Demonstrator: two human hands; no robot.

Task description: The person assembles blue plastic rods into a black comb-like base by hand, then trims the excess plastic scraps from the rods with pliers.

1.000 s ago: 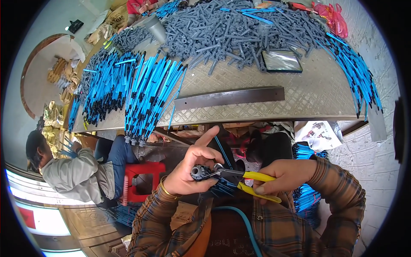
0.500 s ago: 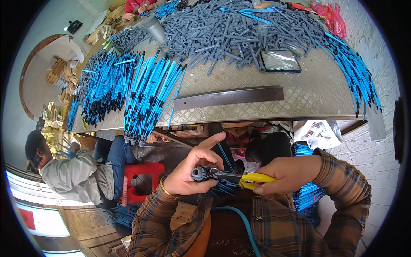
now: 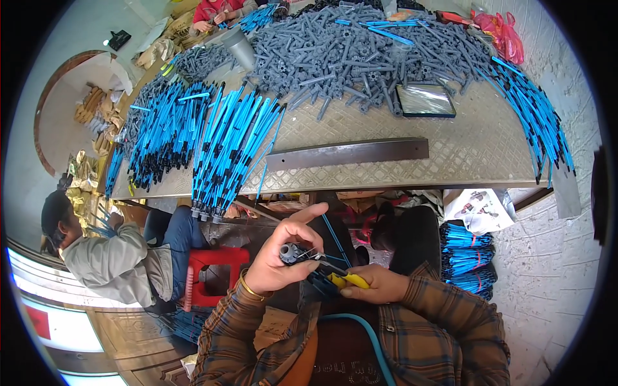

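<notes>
In front of my chest, my left hand [image 3: 271, 265] is wrapped round a grey plastic piece [image 3: 289, 253] with a ribbed rim and a hole in its end, its index finger stretched out. Thin wire-like strands show beside the piece, close to my thumb. My right hand [image 3: 381, 284] grips pliers [image 3: 354, 280] by their yellow handles. Their jaws reach to the strands by my left hand; whether they are closed on them I cannot tell. Blue and black rods [image 3: 336, 239] run beneath and behind my hands, partly hidden.
The table [image 3: 476, 154] carries a heap of grey plastic pieces [image 3: 347, 55], bundles of blue rods [image 3: 235, 151], a brown metal bar [image 3: 347, 153] and a grey cup [image 3: 239, 49]. A person [image 3: 106, 251] sits at left by a red stool [image 3: 215, 273]. Bundled rods [image 3: 467, 257] stand at right.
My right hand and the pliers have moved left and slightly down, closer to my body. My left hand has shifted a little left with the grey piece. The view has tilted slightly.
</notes>
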